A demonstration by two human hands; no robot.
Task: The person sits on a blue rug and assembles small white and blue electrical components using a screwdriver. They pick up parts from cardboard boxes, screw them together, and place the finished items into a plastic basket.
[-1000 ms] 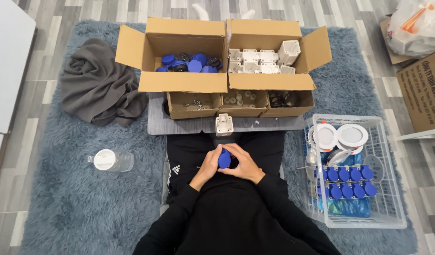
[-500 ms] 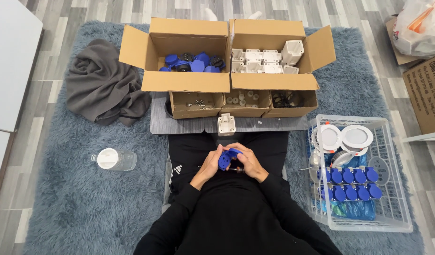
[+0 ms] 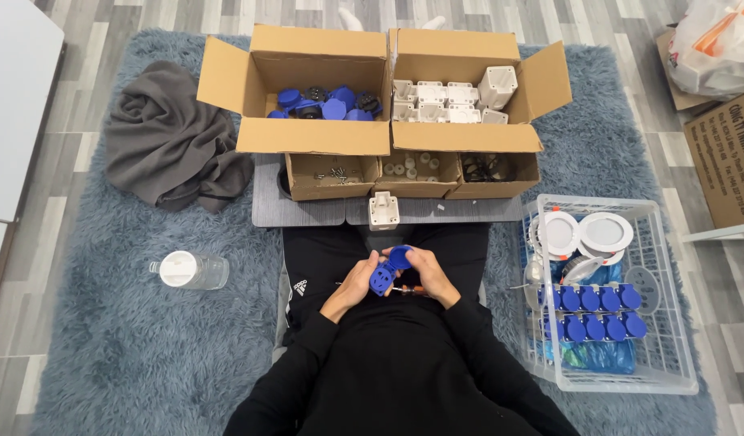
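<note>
Over my lap, both hands hold a small blue plastic socket part point(image 3: 386, 273) with a round hinged lid flipped up. My left hand point(image 3: 354, 284) grips its left side. My right hand point(image 3: 427, 275) holds the right side and the lid. A thin screwdriver with an orange-brown handle point(image 3: 404, 290) lies under my right hand across my lap. A single white plastic housing point(image 3: 383, 210) stands on the grey board point(image 3: 307, 211) just ahead of my knees.
Two open cardboard boxes sit ahead: the left box point(image 3: 315, 105) holds blue parts, the right box point(image 3: 469, 101) white housings. Three small trays point(image 3: 412, 171) hold screws and rings. A white wire basket point(image 3: 610, 295) at right holds blue sockets and round lamps. A jar point(image 3: 190, 270) and grey cloth point(image 3: 174, 145) lie left.
The blue part's lid has swung open and the part has turned in my hands. My hands have spread slightly apart around it.
</note>
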